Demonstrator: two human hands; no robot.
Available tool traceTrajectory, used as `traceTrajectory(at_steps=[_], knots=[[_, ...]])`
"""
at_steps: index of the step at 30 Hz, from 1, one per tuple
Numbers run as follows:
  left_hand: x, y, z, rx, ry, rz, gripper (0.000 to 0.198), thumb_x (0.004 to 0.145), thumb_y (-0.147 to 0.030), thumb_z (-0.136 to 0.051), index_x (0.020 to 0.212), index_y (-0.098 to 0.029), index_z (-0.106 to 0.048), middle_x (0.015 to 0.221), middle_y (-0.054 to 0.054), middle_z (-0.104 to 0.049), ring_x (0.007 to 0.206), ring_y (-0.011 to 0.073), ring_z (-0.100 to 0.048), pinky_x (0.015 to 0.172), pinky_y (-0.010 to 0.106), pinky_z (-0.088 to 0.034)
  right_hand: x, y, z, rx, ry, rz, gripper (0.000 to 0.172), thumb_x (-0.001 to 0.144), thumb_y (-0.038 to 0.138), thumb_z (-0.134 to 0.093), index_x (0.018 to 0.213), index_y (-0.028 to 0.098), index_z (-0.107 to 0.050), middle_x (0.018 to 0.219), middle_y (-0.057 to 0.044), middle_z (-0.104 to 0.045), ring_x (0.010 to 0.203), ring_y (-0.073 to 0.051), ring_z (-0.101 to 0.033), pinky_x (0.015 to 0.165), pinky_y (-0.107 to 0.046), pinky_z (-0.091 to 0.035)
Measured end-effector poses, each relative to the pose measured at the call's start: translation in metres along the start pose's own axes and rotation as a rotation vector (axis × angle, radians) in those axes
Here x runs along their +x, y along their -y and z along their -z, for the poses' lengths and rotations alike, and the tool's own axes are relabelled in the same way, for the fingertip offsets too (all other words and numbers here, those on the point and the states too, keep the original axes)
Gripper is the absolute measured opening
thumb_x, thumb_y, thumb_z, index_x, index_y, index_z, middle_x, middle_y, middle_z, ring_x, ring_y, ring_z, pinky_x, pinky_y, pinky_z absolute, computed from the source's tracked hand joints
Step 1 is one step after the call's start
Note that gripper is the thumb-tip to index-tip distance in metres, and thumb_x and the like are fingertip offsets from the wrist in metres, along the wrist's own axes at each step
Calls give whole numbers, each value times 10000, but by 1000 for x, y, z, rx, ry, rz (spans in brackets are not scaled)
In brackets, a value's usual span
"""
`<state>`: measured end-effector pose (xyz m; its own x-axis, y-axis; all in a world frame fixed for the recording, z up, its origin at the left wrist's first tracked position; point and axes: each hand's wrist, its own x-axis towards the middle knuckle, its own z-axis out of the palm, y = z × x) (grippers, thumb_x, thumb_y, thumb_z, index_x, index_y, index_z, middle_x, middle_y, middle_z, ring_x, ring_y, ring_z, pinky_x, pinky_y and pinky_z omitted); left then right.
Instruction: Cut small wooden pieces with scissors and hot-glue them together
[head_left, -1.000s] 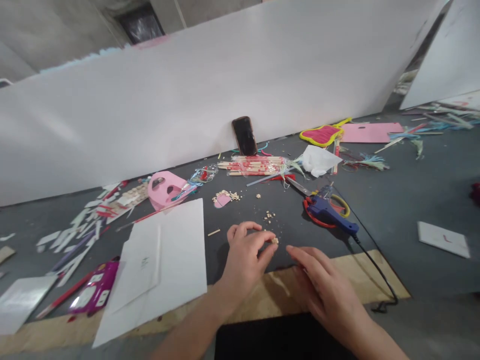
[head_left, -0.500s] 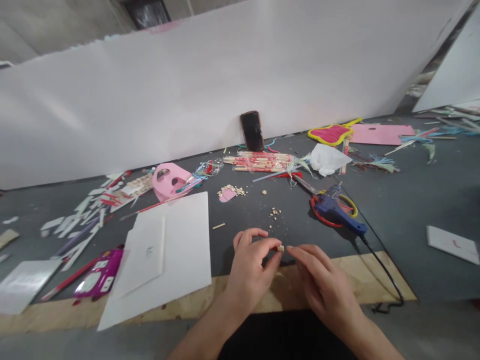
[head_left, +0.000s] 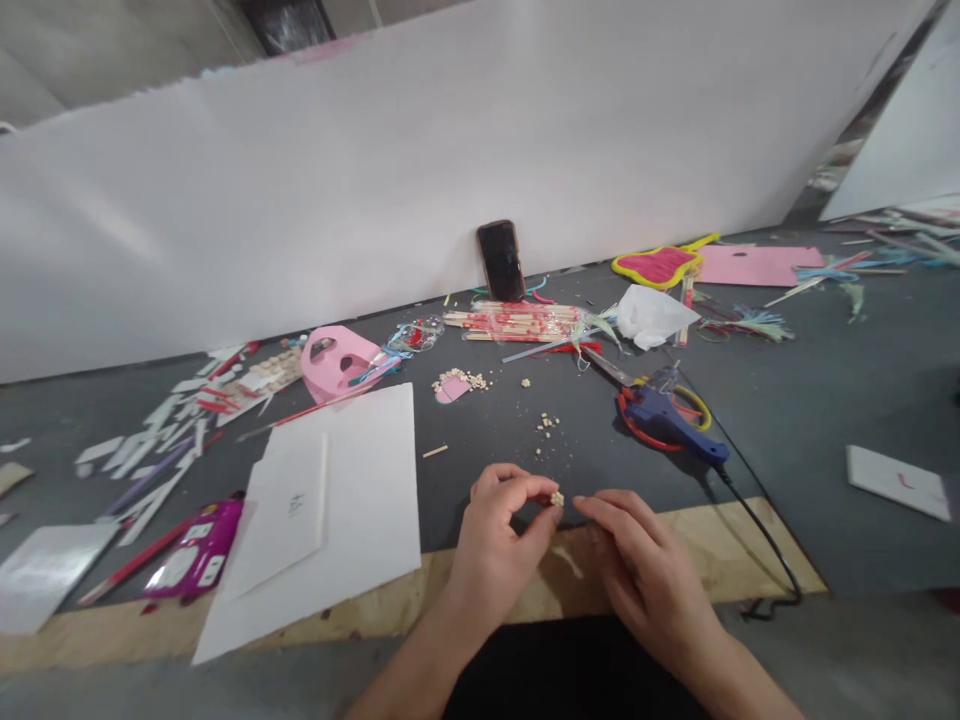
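Between thumb and index finger, my left hand (head_left: 504, 535) pinches a small cluster of pale beige bits (head_left: 556, 497) near the table's front edge. Just right of it is my right hand (head_left: 645, 560), its fingers bent, with a small gap between its index fingertip and the cluster; whether it holds anything is too small to tell. Loose pale bits (head_left: 547, 424) lie on the dark table beyond the hands, and one small clump (head_left: 526, 383) sits farther back. More bits surround a pink paper piece (head_left: 452, 389).
A blue glue gun (head_left: 675, 425) with a black cord lies on scissors at the right. White sheets (head_left: 375, 490) and a purple packet (head_left: 196, 550) are at the left. A phone (head_left: 502, 260) leans on the white panel behind bundled sticks (head_left: 517, 322).
My right index fingertip is slightly farther from the cluster, which has turned a little in my left fingers. The whole view has shifted slightly.
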<state>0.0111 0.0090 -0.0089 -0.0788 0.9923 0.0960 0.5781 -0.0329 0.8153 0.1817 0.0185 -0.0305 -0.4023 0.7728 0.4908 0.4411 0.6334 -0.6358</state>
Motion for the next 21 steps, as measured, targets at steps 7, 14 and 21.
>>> traceTrajectory(at_steps=[7,14,21], knots=[[-4,-3,1,-161,54,100,140,759,-203,-616,882,-226,-679,927,16,-565,826,128,-612,820,254,-474,0,-2,-3,17,10,14,371,842,37,-396,1145,206,-528,986,-83,-546,870,-146,-578,734,-254,-517],[-6,1,1,-248,63,114,129,766,-238,-637,886,-228,-684,917,12,-549,816,118,-600,796,229,-474,-1,0,0,20,-3,33,389,825,30,-401,1131,218,-548,973,-77,-551,853,-144,-583,710,-251,-523],[-7,4,1,-320,69,149,125,755,-202,-653,869,-235,-691,913,1,-543,803,111,-589,765,213,-475,0,3,0,45,3,56,409,815,13,-397,1127,220,-561,957,-72,-550,841,-139,-583,692,-244,-525]])
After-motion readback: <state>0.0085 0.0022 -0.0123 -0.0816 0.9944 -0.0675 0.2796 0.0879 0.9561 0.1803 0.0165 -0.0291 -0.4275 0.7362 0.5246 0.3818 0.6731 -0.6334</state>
